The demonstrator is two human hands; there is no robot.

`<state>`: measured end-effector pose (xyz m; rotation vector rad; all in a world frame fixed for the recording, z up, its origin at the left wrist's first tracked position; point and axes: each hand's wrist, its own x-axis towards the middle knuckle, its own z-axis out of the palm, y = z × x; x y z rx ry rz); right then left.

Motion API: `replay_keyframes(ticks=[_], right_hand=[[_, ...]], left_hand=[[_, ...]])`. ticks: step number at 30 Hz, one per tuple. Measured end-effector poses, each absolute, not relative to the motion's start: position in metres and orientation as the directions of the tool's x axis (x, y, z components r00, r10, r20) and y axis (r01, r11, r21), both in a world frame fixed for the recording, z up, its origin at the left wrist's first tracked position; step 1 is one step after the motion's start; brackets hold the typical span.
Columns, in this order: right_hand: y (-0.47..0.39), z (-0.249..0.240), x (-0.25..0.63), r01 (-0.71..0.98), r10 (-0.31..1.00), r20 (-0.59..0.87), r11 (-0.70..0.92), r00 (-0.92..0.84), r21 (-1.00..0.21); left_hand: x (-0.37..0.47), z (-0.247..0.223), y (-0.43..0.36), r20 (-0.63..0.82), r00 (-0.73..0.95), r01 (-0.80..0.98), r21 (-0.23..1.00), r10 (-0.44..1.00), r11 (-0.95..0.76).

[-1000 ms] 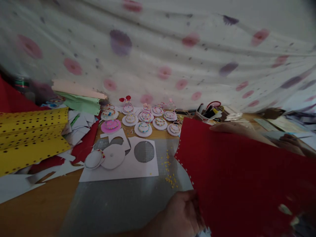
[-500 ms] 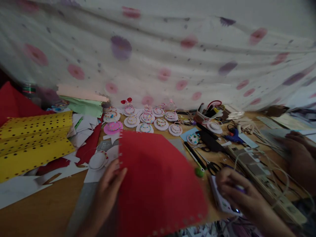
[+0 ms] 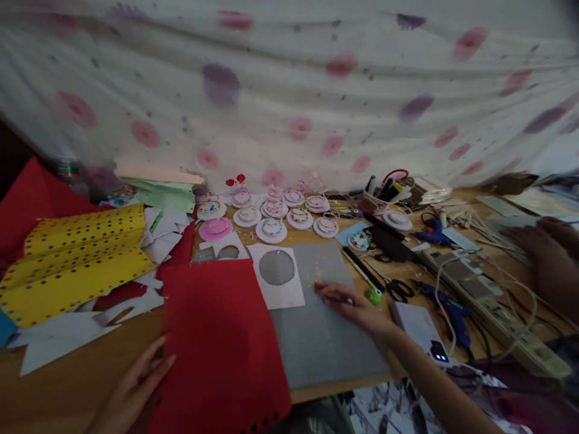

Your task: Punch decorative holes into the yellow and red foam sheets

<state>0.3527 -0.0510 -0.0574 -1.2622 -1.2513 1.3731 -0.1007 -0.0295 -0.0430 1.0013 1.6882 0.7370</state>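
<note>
My left hand (image 3: 147, 374) grips the left edge of a large red sheet (image 3: 221, 343), thumb on top. The sheet has dark marks along its edges and hangs over the front of the table. My right hand (image 3: 346, 301) is over the grey cutting mat (image 3: 325, 343), fingers curled around a small purple-tipped thing that is mostly hidden. Small yellow pieces (image 3: 318, 273) lie on the mat by its fingertips. Left of them is a white card (image 3: 280, 295) with a round opening.
Small round beaded pieces (image 3: 272, 229) stand in rows at the back. Yellow dotted sheets (image 3: 85, 259) and white scraps lie left. Right are scissors (image 3: 398, 290), a white power bank (image 3: 418, 331), a blue glue gun (image 3: 456, 319), a power strip (image 3: 488, 313) and another person's hands (image 3: 538, 241).
The red sheet has moved left and down with my left hand, uncovering the mat and white card. My right hand has moved left from above the power bank onto the mat.
</note>
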Motion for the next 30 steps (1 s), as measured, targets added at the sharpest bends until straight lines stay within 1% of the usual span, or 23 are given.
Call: replay_keyframes(ticks=[3,6,9,11,13,17,19,21,24,27,30], right_hand=[[-0.038,-0.049,0.348,0.034,0.995,-0.072,-0.07,-0.074,-0.997],[-0.043,-0.04,0.323,0.012,0.988,-0.045,-0.044,-0.147,-0.999],[-0.057,-0.041,0.284,-0.118,0.958,-0.053,-0.09,-0.283,-0.989],[-0.062,-0.049,0.262,-0.196,0.951,-0.067,-0.131,-0.301,-0.972],[-0.063,-0.061,0.25,-0.247,0.971,-0.075,-0.132,-0.228,-0.96],[-0.058,-0.081,0.26,-0.283,0.996,-0.075,-0.06,0.043,-0.957],[-0.057,-0.085,0.273,-0.264,0.982,-0.078,-0.03,0.174,-0.964],[-0.056,-0.086,0.288,-0.197,0.964,-0.05,0.002,0.26,-0.98],[-0.049,-0.082,0.317,-0.06,0.947,0.041,0.063,0.318,-0.996],[-0.028,-0.077,0.353,0.043,0.922,0.11,0.102,0.37,-0.994],[0.003,-0.076,0.384,0.154,0.915,0.164,0.114,0.368,-0.981]], left_hand=[[-0.095,-0.045,-0.029,-0.497,-0.103,0.204,0.837,0.862,0.507],[-0.094,-0.043,-0.028,-0.518,-0.029,0.132,0.846,0.855,0.517],[-0.091,-0.036,-0.028,-0.52,-0.003,0.069,0.852,0.854,0.519],[-0.087,-0.029,-0.028,-0.522,-0.028,0.061,0.85,0.852,0.523],[-0.085,-0.024,-0.029,-0.531,-0.056,0.069,0.843,0.846,0.534],[-0.088,-0.024,-0.029,-0.542,-0.071,0.129,0.828,0.837,0.546],[-0.092,-0.029,-0.027,-0.54,-0.065,0.158,0.825,0.839,0.543],[-0.095,-0.034,-0.025,-0.539,-0.054,0.167,0.825,0.84,0.54],[-0.096,-0.038,-0.022,-0.534,-0.047,0.145,0.832,0.844,0.535],[-0.094,-0.036,-0.022,-0.522,-0.039,0.106,0.845,0.852,0.523],[-0.092,-0.031,-0.024,-0.513,-0.029,0.093,0.853,0.858,0.513]])
